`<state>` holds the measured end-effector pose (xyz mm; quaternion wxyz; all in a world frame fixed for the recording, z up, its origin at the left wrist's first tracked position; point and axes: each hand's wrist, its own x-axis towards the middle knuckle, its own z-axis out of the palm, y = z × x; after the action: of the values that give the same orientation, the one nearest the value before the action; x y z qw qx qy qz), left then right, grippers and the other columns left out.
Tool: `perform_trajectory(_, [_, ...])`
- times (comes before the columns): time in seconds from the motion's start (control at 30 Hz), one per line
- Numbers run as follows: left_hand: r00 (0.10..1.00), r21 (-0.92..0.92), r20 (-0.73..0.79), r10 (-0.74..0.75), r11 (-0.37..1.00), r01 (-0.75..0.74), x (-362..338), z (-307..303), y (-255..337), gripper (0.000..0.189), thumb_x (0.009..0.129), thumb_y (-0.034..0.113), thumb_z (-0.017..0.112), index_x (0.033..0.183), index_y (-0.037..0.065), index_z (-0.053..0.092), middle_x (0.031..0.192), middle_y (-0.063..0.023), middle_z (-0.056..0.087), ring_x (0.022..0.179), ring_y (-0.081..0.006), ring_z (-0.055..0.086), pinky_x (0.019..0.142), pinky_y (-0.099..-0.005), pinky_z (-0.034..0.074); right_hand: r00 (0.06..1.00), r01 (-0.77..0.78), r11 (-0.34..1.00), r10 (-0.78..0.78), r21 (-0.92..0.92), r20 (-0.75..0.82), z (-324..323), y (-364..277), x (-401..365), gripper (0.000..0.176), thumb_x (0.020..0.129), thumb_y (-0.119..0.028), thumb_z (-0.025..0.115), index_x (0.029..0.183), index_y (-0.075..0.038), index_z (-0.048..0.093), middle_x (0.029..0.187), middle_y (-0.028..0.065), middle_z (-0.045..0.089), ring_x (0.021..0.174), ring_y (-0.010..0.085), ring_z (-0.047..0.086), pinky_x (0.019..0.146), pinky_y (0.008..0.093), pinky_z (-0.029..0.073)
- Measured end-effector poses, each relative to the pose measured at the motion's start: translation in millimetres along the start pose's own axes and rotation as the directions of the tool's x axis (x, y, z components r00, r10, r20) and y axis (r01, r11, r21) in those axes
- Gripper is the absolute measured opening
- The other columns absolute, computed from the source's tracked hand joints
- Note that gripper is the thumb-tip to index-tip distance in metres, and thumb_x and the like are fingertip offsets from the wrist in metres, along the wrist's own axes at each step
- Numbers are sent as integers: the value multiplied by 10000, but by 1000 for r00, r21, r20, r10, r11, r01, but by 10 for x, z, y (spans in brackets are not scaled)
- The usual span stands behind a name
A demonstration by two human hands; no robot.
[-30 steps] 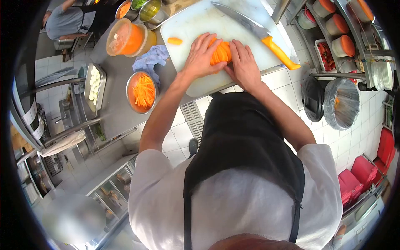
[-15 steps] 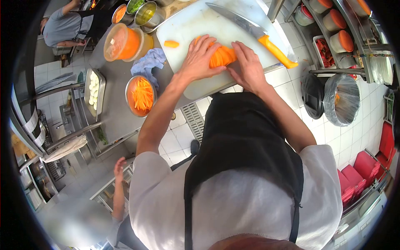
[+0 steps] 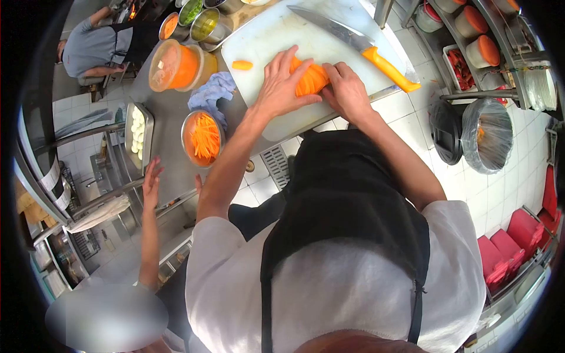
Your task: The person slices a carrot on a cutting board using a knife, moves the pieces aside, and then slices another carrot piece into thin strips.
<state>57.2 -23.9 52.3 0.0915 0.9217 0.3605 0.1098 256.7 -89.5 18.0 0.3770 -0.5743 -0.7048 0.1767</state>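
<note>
Sliced carrot (image 3: pixel 308 79) lies in an overlapping pile on the white cutting board (image 3: pixel 259 41), between my two hands. My left hand (image 3: pixel 282 85) rests against the pile's left side, fingers apart and touching the slices. At the right side, my right hand (image 3: pixel 348 93) has its fingers bent together round the pile's edge. One small carrot piece (image 3: pixel 242 65) lies alone on the board's left part. A large knife with a yellow handle (image 3: pixel 391 69) lies on the board's right side, untouched. Shredded carrot (image 3: pixel 205 136) fills a metal bowl (image 3: pixel 186 141) left of the board.
A blue cloth (image 3: pixel 212 91), orange-filled tub (image 3: pixel 175 65) and tray of white pieces (image 3: pixel 138 132) stand to the left. A co-worker's hand (image 3: pixel 152 182) reaches near the counter's edge; another person (image 3: pixel 97 47) stands farther off. A lined bin (image 3: pixel 487 138) is at right.
My right hand has drawn its fingers in against the carrot pile, and the pile looks more compact. The nearby co-worker has moved closer, with a hand raised toward the counter.
</note>
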Motion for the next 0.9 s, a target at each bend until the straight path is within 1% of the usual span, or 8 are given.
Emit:
perform_trajectory(0.17, [991,-186,-110,-79,981,57,7,88,-418,652,958,423,640,1493,89,476,1547,-177,427,1482,-394,314,1185,-547,267,991,-44,987,63,-157,115,-155,-44,38,641,704,-168,831,1276,-49,567,1147,172,602,1070,386,592,901,507,490])
perform_trajectory(0.3, [997,-95,-70,-39,995,32,-88,221,-475,567,1002,334,576,1480,49,473,1530,-194,451,1457,-383,368,1195,-515,270,987,145,979,-134,-142,85,-189,14,90,869,693,-276,874,1433,-65,471,1395,200,516,1294,409,490,1068,559,397])
perform_trajectory(0.4, [966,-244,-188,-177,961,129,-74,248,-457,508,992,291,584,1427,35,530,1485,-203,502,1409,-384,422,1172,-479,313,975,194,975,-180,-106,128,-49,42,76,959,714,-358,872,1500,-68,405,1488,216,455,1394,409,416,1152,571,324])
perform_trajectory(0.5, [911,-214,-293,-291,948,234,-66,150,-418,449,973,248,607,1368,36,589,1360,-214,582,1268,-396,534,1092,-469,409,976,198,973,-185,-117,111,34,71,65,981,730,-425,858,1511,-67,386,1490,218,455,1410,401,409,1173,562,308])
perform_trajectory(0.6, [837,-386,-17,-547,776,499,-12,-8,-286,411,971,232,631,1325,23,625,1166,-206,648,1090,-360,630,973,-433,501,977,207,970,-197,-126,82,60,108,37,978,743,-457,842,1513,-65,384,1486,216,457,1405,395,414,1171,566,306])
perform_trajectory(0.7, [876,-156,-32,-481,868,471,1,48,-362,455,963,288,653,1343,40,619,1097,-208,654,984,-354,658,907,-440,529,974,219,966,-209,-135,82,81,83,37,973,752,-461,834,1515,-62,380,1484,216,459,1404,396,414,1174,567,303])
perform_trajectory(0.8, [802,-174,3,-597,790,589,20,56,-373,486,961,306,657,1366,45,602,1112,-236,654,1027,-378,654,934,-439,521,976,205,971,-192,-127,104,91,60,51,965,768,-470,822,1520,-60,378,1494,209,452,1408,388,413,1183,564,295])
perform_trajectory(0.9, [820,-122,31,-571,812,570,50,76,-339,540,952,344,664,1392,43,579,1170,-260,654,1093,-389,643,949,-439,517,978,183,976,-169,-118,119,155,10,66,956,786,-479,809,1530,-65,374,1512,198,435,1410,372,415,1197,555,285])
